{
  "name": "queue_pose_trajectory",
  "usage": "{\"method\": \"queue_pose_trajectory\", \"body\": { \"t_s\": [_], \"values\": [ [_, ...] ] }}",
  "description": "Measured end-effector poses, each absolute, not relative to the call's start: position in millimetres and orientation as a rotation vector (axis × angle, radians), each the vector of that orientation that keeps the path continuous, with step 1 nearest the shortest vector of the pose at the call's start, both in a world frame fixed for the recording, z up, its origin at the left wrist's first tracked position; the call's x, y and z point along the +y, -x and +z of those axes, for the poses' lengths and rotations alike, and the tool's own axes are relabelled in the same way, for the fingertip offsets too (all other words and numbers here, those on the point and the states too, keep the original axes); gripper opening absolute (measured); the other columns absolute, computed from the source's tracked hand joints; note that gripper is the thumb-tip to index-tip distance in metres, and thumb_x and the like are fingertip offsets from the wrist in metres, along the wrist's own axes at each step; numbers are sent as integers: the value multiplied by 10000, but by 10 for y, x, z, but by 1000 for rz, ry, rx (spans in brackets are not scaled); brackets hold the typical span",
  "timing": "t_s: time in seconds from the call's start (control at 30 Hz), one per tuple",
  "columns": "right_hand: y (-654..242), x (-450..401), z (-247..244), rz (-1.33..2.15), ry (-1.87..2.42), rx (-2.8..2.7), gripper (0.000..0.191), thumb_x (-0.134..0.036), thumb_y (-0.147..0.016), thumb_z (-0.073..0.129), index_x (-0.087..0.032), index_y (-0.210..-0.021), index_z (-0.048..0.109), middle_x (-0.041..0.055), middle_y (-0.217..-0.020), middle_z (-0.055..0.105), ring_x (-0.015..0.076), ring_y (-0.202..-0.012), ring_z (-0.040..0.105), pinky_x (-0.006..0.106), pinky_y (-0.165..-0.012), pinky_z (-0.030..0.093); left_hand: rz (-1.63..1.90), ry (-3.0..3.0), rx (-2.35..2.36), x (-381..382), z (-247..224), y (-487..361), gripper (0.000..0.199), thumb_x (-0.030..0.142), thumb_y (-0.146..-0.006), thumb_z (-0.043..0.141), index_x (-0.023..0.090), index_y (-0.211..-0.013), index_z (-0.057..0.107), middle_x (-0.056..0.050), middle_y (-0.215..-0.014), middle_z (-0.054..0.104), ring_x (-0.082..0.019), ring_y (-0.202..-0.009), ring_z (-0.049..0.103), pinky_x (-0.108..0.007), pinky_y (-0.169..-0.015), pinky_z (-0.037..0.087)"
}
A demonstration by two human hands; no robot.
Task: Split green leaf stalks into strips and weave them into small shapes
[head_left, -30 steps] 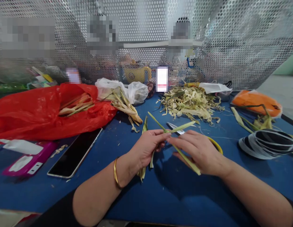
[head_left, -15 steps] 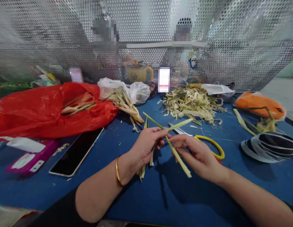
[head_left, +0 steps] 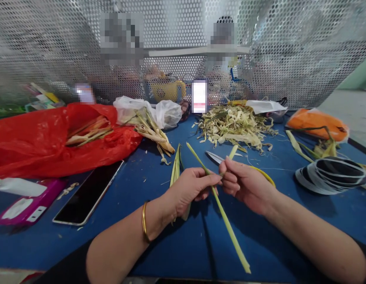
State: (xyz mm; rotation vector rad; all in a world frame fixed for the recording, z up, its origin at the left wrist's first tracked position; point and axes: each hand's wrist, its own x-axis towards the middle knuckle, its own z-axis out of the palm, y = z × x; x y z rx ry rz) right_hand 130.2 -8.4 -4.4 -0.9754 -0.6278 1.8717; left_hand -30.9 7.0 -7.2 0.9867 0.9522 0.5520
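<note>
My left hand (head_left: 190, 187), with a gold bangle on the wrist, pinches a long pale green leaf strip (head_left: 227, 221) that slants from upper left to lower right. Fingers closed, my right hand (head_left: 244, 179) grips a second, shorter strip (head_left: 233, 153), whose tip sticks up above the thumb. The two hands nearly touch where the strips meet. Under and behind my left hand lie more green leaves (head_left: 176, 167). Scissors (head_left: 214, 157) with yellow handles rest behind my right hand, which partly hides them.
A red plastic bag (head_left: 49, 138) with dried husks lies left, near a black phone (head_left: 90, 195) and a purple object (head_left: 29, 203). Behind are a husk bundle (head_left: 156, 136), a pile of shreds (head_left: 236, 124) and a perforated screen (head_left: 177, 27). A coil (head_left: 330, 175) sits right.
My right hand has moved up off the long strip's lower part and now grips the shorter strip. The long strip reaches further down toward the table's front. The view has shifted slightly.
</note>
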Motion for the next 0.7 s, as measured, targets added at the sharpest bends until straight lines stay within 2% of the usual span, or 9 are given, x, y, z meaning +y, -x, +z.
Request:
{"method": "queue_pose_trajectory", "body": {
  "t_s": [0.13,0.37,0.57,0.7],
  "values": [
    [-1275,-106,-29,1880,1009,-507,394,-371,-897,531,-167,-562,495,-82,-419,289,53,-380,191,168,-393,279,516,-1065,970,47,-69,291,197,330,-714,689,138,-715,646,5,-563,592,-44,-435,434,-165,-408,257],
    [-1290,-109,13,1853,1036,-382,450,-319,-947,412,-163,-528,456,-89,-444,189,57,-387,139,171,-380,224,514,-1131,944,27,-88,280,164,305,-726,683,151,-714,629,16,-523,587,-52,-433,449,-164,-418,298],
    [-1322,-93,-15,1823,1021,-438,419,-323,-919,474,-165,-531,466,-82,-439,235,54,-377,179,174,-383,265,520,-1103,947,-9,-85,272,164,301,-731,693,148,-716,635,16,-516,586,-53,-429,458,-163,-435,330],
    [-1374,-27,-27,1759,1042,-583,281,-356,-829,619,-159,-633,576,-54,-473,387,64,-415,342,174,-413,333,568,-954,957,15,-94,292,207,337,-739,709,133,-749,673,-23,-586,649,-67,-479,533,-162,-471,375]
  ]
}}
